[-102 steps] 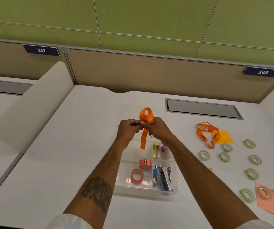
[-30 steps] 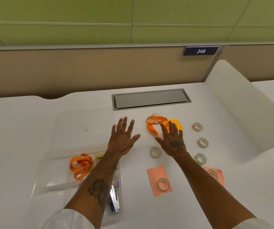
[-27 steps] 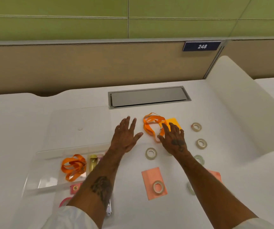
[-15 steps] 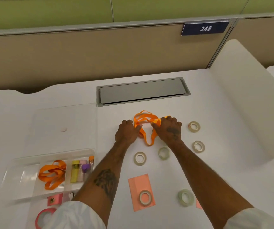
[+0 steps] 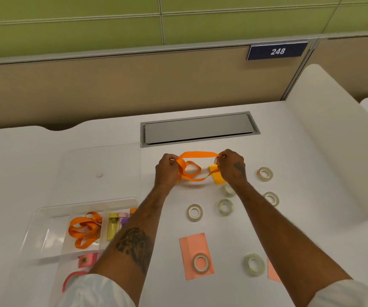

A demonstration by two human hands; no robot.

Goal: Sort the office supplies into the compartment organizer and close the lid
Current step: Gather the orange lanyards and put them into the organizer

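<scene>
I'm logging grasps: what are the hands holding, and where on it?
Both hold one orange lanyard: left hand pinches its left part, right hand its clip end, strap stretched between.

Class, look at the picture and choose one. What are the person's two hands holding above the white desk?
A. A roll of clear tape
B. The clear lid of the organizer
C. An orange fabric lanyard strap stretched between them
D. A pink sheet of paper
C: the left hand and right hand each pinch one end of the orange fabric lanyard strap, which spans the gap between them, while the tape rolls and paper lie untouched on the desk.
</scene>
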